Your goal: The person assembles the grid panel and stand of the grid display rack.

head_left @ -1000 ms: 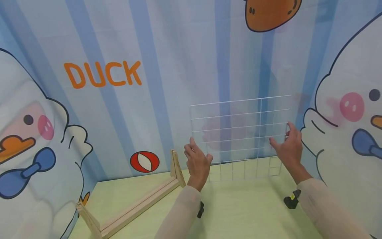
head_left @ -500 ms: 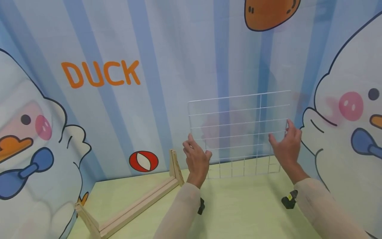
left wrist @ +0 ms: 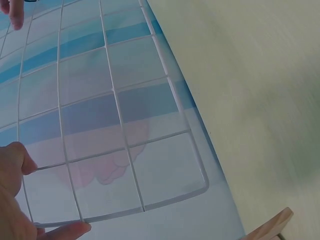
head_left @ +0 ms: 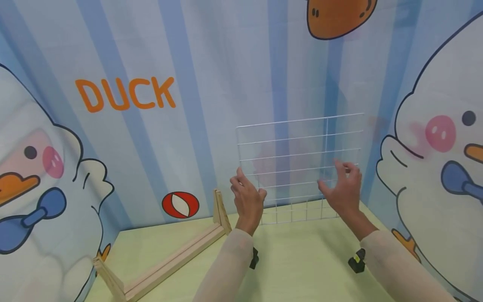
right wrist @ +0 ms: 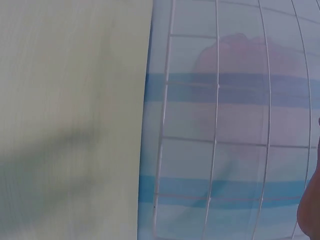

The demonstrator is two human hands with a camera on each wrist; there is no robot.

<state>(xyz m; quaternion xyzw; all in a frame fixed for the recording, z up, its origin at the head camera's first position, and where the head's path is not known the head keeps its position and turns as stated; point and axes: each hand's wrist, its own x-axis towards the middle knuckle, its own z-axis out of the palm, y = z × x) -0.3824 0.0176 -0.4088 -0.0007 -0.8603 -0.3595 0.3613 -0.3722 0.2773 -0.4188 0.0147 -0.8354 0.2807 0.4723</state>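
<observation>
A white wire grid panel (head_left: 281,157) is held upright before the striped backdrop. At its left side my left hand (head_left: 248,205) grips the edge; in the left wrist view, the thumb (left wrist: 27,160) lies over the wires and a finger (left wrist: 70,231) shows at the outer wire. My right hand (head_left: 345,191) overlaps the lower right part of the panel, thumb and fingers spread apart, inward of the right edge. Only a sliver of that hand (right wrist: 311,205) enters the right wrist view.
A wooden stand (head_left: 175,260) with a long grooved bar and two uprights stands at the left on the pale yellow-green table (head_left: 298,256). Behind the table hangs a cloth backdrop (head_left: 226,63) with duck drawings, which also covers the sides.
The grid panel has risen slightly. My right hand has left the panel's right edge and shifted left across it, while my left hand keeps its grip.
</observation>
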